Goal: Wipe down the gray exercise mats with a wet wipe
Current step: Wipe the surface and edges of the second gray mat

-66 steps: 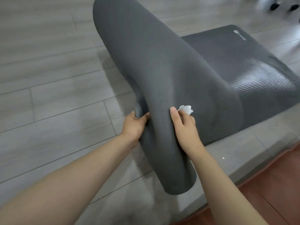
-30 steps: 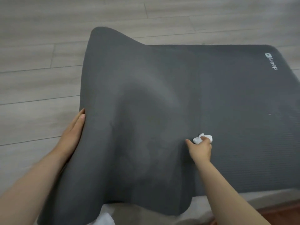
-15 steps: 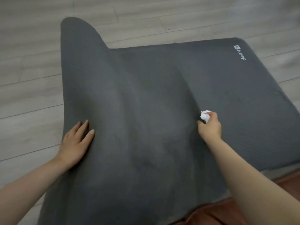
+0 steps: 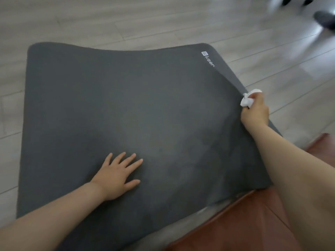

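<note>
A gray exercise mat lies spread over the floor, covering another gray mat whose printed logo corner shows at the far right. My left hand presses flat on the top mat with its fingers spread. My right hand grips the top mat's right edge and lifts it slightly. A crumpled white wet wipe is bunched in that same right hand.
Pale wooden floorboards surround the mats. A reddish-brown surface lies at the near right, next to the mats' edge. Dark blurred objects stand at the far right corner.
The raised, folded mat has been laid out flat over the other mat. My left hand moved inward onto its surface. My right hand carried the mat's edge to the right.
</note>
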